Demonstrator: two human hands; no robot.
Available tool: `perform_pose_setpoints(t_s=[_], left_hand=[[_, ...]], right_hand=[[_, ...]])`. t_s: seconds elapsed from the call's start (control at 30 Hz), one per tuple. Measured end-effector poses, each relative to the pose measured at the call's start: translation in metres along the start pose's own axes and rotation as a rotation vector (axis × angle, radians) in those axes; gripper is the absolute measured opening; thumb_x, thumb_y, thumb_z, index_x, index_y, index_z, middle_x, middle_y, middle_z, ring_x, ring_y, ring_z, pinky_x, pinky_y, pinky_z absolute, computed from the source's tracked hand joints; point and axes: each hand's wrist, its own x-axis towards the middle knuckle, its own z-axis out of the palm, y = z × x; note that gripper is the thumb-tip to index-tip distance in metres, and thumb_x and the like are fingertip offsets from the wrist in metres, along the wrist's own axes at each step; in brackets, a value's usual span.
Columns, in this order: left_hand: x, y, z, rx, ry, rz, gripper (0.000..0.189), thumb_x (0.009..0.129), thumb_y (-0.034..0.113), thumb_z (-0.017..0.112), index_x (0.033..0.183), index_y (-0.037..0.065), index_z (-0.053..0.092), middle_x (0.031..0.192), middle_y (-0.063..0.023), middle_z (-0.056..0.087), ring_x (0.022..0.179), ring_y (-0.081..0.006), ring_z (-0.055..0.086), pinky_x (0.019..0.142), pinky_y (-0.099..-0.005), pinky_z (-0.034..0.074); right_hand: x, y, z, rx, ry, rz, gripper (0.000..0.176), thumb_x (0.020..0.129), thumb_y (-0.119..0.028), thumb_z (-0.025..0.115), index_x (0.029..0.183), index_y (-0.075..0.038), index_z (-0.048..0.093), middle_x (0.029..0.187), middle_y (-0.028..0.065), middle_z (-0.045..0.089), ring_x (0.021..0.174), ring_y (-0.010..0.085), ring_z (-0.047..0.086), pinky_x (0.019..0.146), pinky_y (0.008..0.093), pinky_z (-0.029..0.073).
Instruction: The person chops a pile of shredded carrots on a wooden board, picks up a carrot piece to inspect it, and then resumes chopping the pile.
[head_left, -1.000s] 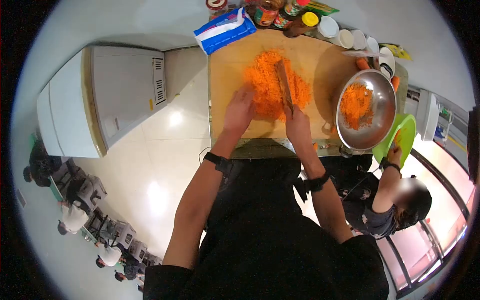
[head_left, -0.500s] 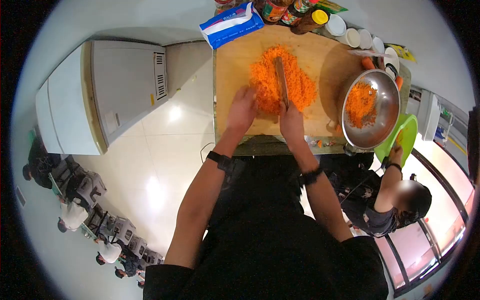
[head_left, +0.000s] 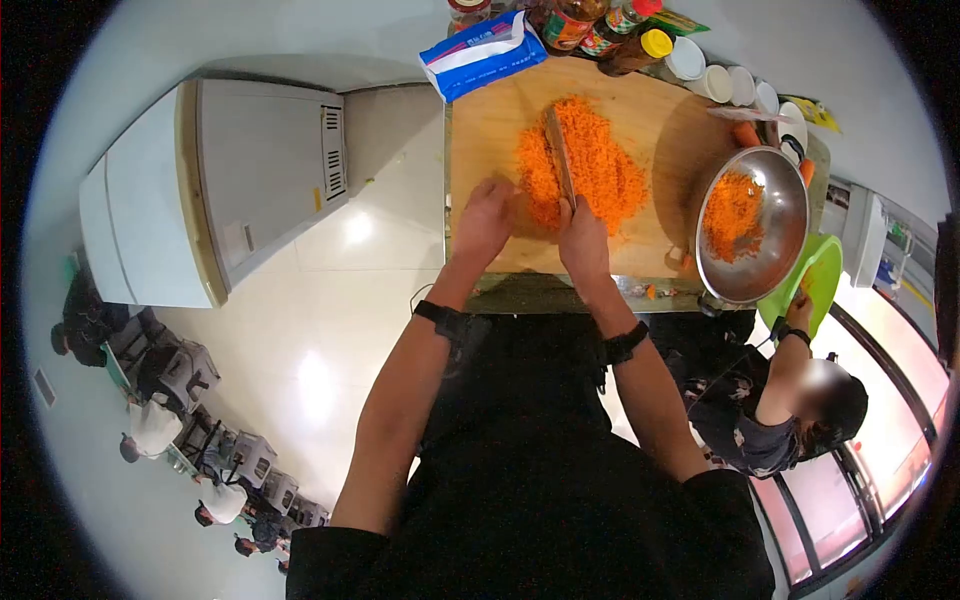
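My right hand (head_left: pixel 583 240) grips the handle of a kitchen knife (head_left: pixel 560 155), whose blade stands edge-down in a heap of finely chopped carrot (head_left: pixel 605 165). The heap spreads over a wooden cutting board (head_left: pixel 670 135). Just left of the carrot, my left hand (head_left: pixel 484 218) hovers close to the board with its fingers curled in. I see nothing in it, though its fingertips are blurred. To the right, a steel bowl (head_left: pixel 783 215) holds more chopped carrot (head_left: pixel 733 215).
Sauce bottles (head_left: pixel 630 55), white cups (head_left: pixel 713 84) and a blue packet (head_left: pixel 480 62) line the board's far edge. Carrot pieces (head_left: pixel 746 134) lie beyond the bowl. At right, another person's hand (head_left: pixel 800 308) holds a green basin (head_left: pixel 822 275). A white appliance (head_left: pixel 270 180) stands left.
The knife has shifted left across the carrot heap. My left hand has drawn slightly away from the heap's edge. The whole view has swung a little, moving the board rightward.
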Motion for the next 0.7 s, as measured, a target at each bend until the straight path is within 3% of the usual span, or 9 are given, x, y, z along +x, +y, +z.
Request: perform_pose_setpoints(t_s=[0.17,0.23,0.33,0.4,0.57,0.63,0.7], left_hand=[[0.007,-0.005,0.007,-0.022,-0.049,-0.095,0.030,0.081,0.004,0.065,0.111,0.008,0.063,0.108,-0.0170,0.062,0.099,-0.0406,0.061,0.084,-0.0477,0.052],[0.006,-0.013,0.007,-0.238,-0.044,-0.100,0.027,0.083,0.001,0.063,0.109,0.006,0.061,0.097,-0.0157,0.059,0.087,-0.0307,0.063,0.076,-0.0395,0.053],[0.009,-0.019,0.010,-0.158,-0.075,-0.118,0.027,0.083,-0.002,0.063,0.109,0.005,0.061,0.096,-0.0129,0.059,0.084,-0.0257,0.062,0.075,-0.0349,0.053],[0.011,-0.024,0.011,-0.184,-0.074,-0.086,0.026,0.084,-0.002,0.062,0.108,0.005,0.061,0.096,-0.0119,0.059,0.083,-0.0250,0.062,0.075,-0.0345,0.053],[0.011,-0.024,0.011,-0.219,-0.061,-0.047,0.026,0.086,-0.003,0.061,0.111,0.005,0.059,0.096,-0.0098,0.059,0.081,-0.0229,0.061,0.074,-0.0348,0.052],[0.006,-0.029,0.015,-0.349,0.018,0.055,0.024,0.087,-0.001,0.061,0.109,0.005,0.055,0.095,-0.0097,0.058,0.080,-0.0215,0.059,0.073,-0.0349,0.051],[0.011,-0.023,0.004,-0.345,-0.052,-0.008,0.021,0.086,-0.001,0.061,0.106,0.006,0.053,0.094,-0.0091,0.057,0.079,-0.0210,0.058,0.073,-0.0345,0.050]], right_hand=[[-0.013,0.006,-0.006,-0.059,0.008,-0.003,0.034,0.104,-0.030,0.047,0.105,0.002,0.055,0.078,0.0324,0.064,0.081,0.0515,0.065,0.068,0.0605,0.050],[-0.022,0.008,-0.008,-0.086,-0.013,0.027,0.034,0.104,-0.031,0.047,0.105,0.002,0.055,0.078,0.0325,0.064,0.081,0.0515,0.065,0.068,0.0606,0.050],[-0.025,0.012,-0.004,-0.090,-0.035,0.066,0.033,0.104,-0.031,0.047,0.104,0.002,0.055,0.079,0.0335,0.064,0.079,0.0518,0.064,0.068,0.0613,0.050],[-0.010,0.010,0.005,-0.018,0.060,-0.062,0.033,0.104,-0.031,0.047,0.105,0.001,0.054,0.080,0.0344,0.063,0.078,0.0525,0.064,0.068,0.0618,0.049],[-0.020,-0.002,-0.010,-0.038,0.024,0.001,0.031,0.104,-0.029,0.047,0.106,0.001,0.054,0.078,0.0339,0.063,0.078,0.0525,0.064,0.067,0.0610,0.049],[-0.028,-0.001,-0.005,-0.045,-0.007,0.042,0.030,0.104,-0.028,0.048,0.106,0.001,0.054,0.077,0.0333,0.063,0.077,0.0522,0.064,0.067,0.0605,0.049],[-0.026,0.003,0.009,-0.101,0.059,-0.101,0.028,0.103,-0.027,0.049,0.105,0.000,0.054,0.076,0.0320,0.064,0.077,0.0519,0.064,0.066,0.0606,0.049]])
